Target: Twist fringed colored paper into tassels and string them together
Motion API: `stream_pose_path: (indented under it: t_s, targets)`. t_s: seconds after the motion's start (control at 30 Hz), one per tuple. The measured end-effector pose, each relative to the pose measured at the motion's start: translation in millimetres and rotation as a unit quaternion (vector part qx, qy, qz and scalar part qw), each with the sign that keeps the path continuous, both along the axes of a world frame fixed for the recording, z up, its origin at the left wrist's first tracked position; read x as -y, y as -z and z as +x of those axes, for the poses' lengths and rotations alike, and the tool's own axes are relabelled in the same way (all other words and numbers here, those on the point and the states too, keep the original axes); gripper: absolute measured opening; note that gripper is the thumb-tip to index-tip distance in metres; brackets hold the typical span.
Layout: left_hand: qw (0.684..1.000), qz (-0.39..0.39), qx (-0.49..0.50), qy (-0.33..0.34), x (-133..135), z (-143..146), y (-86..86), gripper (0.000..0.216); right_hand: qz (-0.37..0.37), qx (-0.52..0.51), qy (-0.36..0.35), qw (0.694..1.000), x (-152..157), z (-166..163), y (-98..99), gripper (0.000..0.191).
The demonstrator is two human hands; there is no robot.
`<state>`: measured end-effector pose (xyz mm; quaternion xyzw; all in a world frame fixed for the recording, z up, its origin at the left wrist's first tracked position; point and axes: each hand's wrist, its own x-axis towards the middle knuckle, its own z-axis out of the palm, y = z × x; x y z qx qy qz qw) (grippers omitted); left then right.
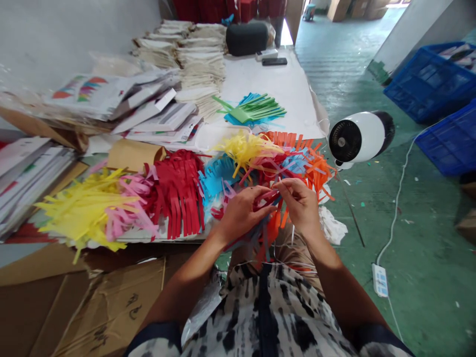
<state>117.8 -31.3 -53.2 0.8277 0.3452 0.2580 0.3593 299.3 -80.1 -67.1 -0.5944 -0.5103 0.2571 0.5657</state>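
Observation:
At the front edge of the table my left hand [241, 210] is closed around a bunch of fringed paper strips [265, 199], red and grey-blue, that hang down over my lap. My right hand [300, 204] meets it from the right, thumb and forefinger pinched on the top end of the same strips. A small white tip shows between those fingers; its kind cannot be made out. Orange fringe [320, 168] lies just beyond my right hand. Yellow fringe [247, 148] and blue fringe [219, 173] lie behind my left hand, with a dark red fringe [178, 193] further left.
Pink [134, 213] and yellow fringes [85, 206] overhang the left table edge. Green fringe [256, 111] lies further back. Stacked printed packets [156, 116] and a black case [246, 38] stand behind. A fan [362, 136], blue crates [431, 79] and a power strip [380, 280] are to the right.

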Motion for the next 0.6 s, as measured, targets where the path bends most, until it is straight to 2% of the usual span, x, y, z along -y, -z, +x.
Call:
stream_pose_path:
  t_s: [0.1,0.23,0.33,0.47,0.53,0.6]
  targets:
    - [0.998,0.028,-0.064,0.012,-0.3,0.4,8.9,0.031,-0.03,-0.06,-0.008,0.998,3.7,0.4,-2.2,0.03]
    - [0.996,0.014,-0.085,0.033,-0.4,2.3,14.3,0.017,-0.068,-0.196,-0.037,0.978,8.0,-1.5,-2.5,0.037]
    - [0.993,0.007,-0.103,0.059,-3.2,-4.2,5.3,0.029,-0.07,-0.233,-0.027,0.97,8.9,-0.8,0.5,0.039]
    - [0.985,-0.044,-0.142,0.091,-23.0,-29.5,-19.2,0.051,-0.064,-0.218,-0.004,0.974,8.6,1.3,6.3,0.04]
    - [0.987,-0.012,-0.156,0.035,-40.8,-41.2,-29.4,0.052,-0.063,-0.214,0.003,0.975,7.8,1.4,9.2,0.039]
    - [0.978,0.091,-0.165,-0.086,-60.0,-45.5,-33.0,0.039,-0.062,-0.212,0.005,0.975,6.6,0.6,11.6,0.038]
